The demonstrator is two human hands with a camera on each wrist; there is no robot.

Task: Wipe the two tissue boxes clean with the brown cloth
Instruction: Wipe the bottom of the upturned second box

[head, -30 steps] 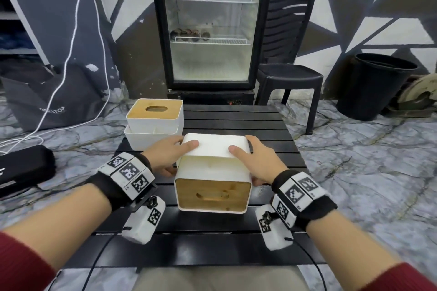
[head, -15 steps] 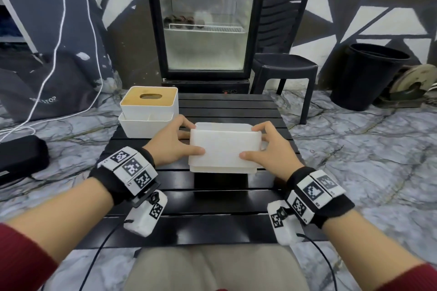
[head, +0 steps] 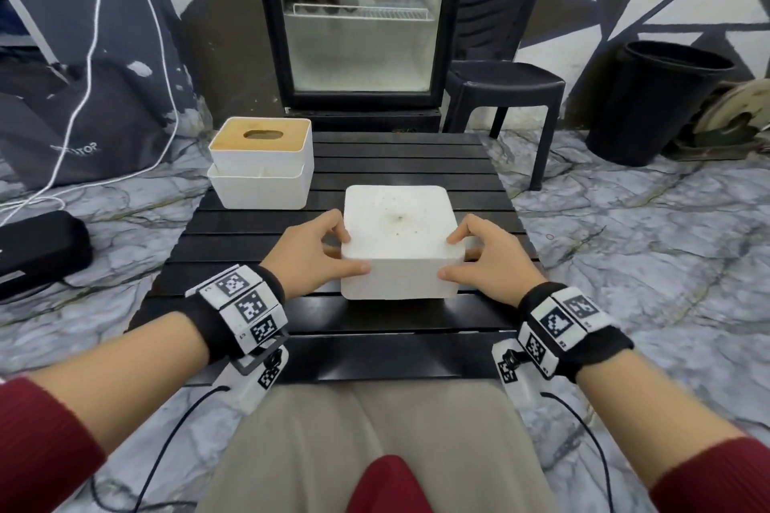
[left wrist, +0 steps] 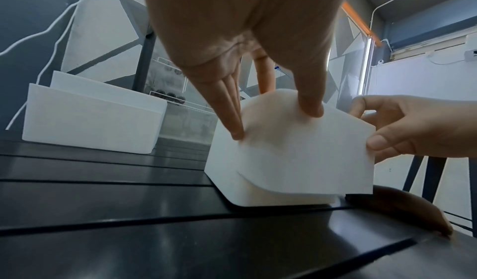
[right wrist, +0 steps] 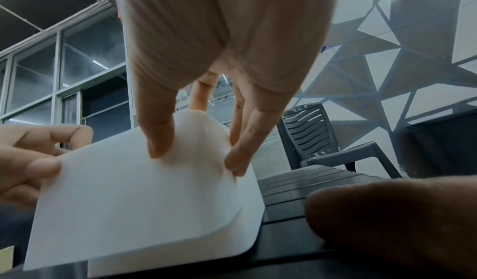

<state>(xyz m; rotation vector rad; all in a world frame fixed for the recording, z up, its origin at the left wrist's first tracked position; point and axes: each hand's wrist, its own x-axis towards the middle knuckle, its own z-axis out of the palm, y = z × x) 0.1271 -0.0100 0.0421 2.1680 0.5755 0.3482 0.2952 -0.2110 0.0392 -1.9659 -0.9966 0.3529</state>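
A white tissue box (head: 400,242) stands bottom-up on the black slatted table (head: 375,350), its speckled white base facing up. My left hand (head: 316,258) grips its left near corner and my right hand (head: 483,258) grips its right near corner, thumbs on the near face. The left wrist view shows my left fingertips (left wrist: 311,107) pressed on the box (left wrist: 296,156). A second white tissue box (head: 260,167) with a wooden lid sits at the back left. No brown cloth shows in the head view. A blurred dark brown shape (left wrist: 402,210) lies by the box; I cannot tell what it is.
A glass-door fridge (head: 358,21) stands behind the table, with a black plastic chair (head: 504,87) and a black bin (head: 654,100) to its right. A black case (head: 37,250) and white cables lie on the marble floor at left.
Both hands turned the near box from lying on its side, wooden lid toward me, to bottom-up on the table. The far box has not moved.
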